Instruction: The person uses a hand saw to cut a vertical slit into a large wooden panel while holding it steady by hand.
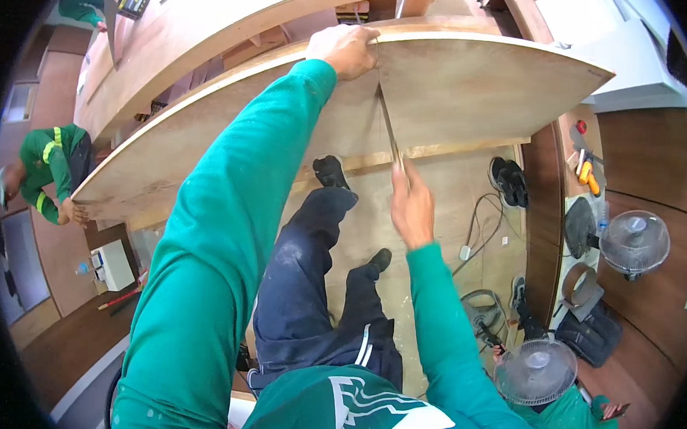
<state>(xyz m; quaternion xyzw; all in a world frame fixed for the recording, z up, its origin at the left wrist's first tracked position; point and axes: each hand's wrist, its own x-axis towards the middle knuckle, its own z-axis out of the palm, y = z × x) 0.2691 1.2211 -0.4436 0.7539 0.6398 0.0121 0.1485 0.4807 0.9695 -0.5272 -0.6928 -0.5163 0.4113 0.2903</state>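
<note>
A large plywood sheet (474, 89) spans the view in front of me, its far edge curving from left to right. My left hand (344, 51) grips that far edge, fingers bent over it, beside a thin dark line across the sheet. My right hand (413, 206) is closed round the near end of a handsaw (388, 125), its handle mostly hidden by the fingers. The narrow-looking blade is seen nearly edge-on and slants up to the line, close to the left hand. My left leg and shoe are at the sheet's near edge.
A co-worker (51, 164) in green bends at the sheet's left end, hands on it. Two fans (634, 241) stand at the right, near a yellow-handled tool (589, 177). A cable (475, 229) and black shoes (508, 182) lie on the floor. Another person (581, 421) sits lower right.
</note>
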